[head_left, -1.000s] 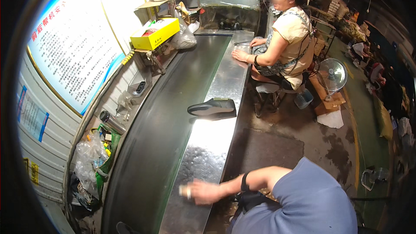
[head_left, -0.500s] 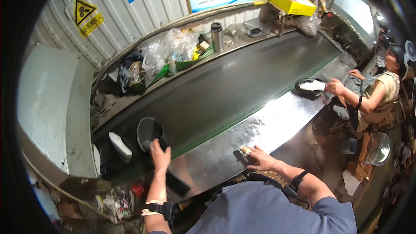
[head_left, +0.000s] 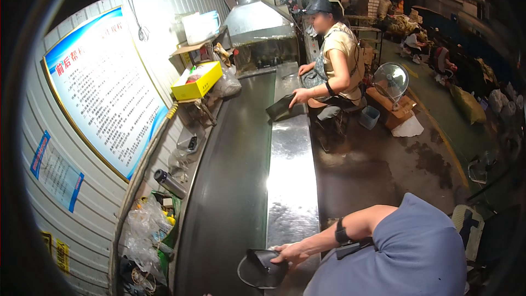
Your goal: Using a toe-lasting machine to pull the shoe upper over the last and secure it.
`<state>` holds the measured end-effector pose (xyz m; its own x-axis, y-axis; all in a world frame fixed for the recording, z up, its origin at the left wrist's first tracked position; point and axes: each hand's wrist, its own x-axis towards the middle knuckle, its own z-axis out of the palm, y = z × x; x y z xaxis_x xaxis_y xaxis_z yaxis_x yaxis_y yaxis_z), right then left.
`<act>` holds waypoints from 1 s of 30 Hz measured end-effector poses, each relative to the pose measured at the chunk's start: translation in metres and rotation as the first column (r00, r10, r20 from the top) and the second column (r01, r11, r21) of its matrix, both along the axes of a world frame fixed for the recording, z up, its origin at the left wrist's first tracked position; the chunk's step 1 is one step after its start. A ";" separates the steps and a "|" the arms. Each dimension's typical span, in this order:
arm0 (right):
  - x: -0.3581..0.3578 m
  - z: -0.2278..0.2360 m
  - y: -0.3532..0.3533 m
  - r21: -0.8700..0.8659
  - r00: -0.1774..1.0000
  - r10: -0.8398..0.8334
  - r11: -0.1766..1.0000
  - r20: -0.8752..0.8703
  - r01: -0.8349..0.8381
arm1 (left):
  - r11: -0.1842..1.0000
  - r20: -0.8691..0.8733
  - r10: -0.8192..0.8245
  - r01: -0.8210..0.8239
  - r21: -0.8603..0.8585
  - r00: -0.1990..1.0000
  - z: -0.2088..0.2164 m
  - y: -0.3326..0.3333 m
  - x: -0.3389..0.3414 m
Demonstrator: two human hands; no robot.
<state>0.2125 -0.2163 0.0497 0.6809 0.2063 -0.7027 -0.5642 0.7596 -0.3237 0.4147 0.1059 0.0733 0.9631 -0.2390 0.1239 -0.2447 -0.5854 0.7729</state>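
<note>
Metal bench (head_left: 293, 172): gleaming, mottled.
Belt (head_left: 227, 186): lying smooth, dark.
Right hand (head_left: 290, 252): grasping the shoe piece (head_left: 256, 274).
Shoe piece: looking black, rounded.

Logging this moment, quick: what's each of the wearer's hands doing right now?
Left hand: out of view, so it cannot be told.
Right hand: closed, holding a dark shoe by its edge.
</note>
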 end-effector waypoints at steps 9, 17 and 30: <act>-0.027 -0.026 -0.033 0.022 0.993 -0.114 0.993 -0.040 0.115 | 0.700 0.567 0.269 -0.563 0.440 0.779 -0.024 0.102 -0.040; -0.051 -0.025 -0.078 -0.023 0.977 -0.207 0.978 0.058 0.209 | 0.742 0.488 0.258 -0.494 0.453 0.834 0.022 0.066 -0.092; -0.050 -0.048 -0.125 0.130 0.927 -0.363 0.928 0.091 0.350 | 0.921 0.503 -0.080 -0.129 0.367 0.861 0.014 -0.062 -0.161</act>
